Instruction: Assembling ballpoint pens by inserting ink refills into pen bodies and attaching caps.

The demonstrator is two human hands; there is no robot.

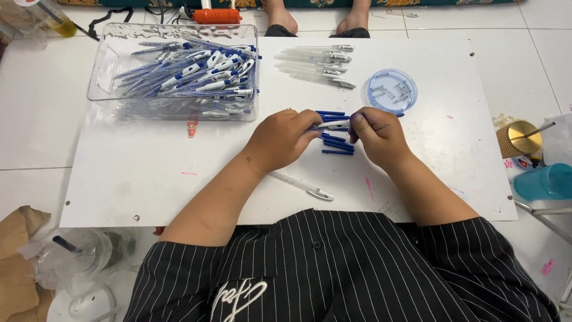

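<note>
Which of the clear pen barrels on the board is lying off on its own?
The clear barrel just below the left hand, nearest the person's body. The other clear barrels lie bunched together at the far edge, beside the round blue lid.

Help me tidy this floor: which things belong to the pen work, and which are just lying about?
In use: pen held by left hand and right hand; blue parts; clear barrels; springs lid; bin of pens.

Lying about: teal cup; brown paper bag; gold-topped jar.

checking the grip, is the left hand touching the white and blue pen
Touching: the head view shows the left hand fingertips pinching the white and blue pen.
</note>
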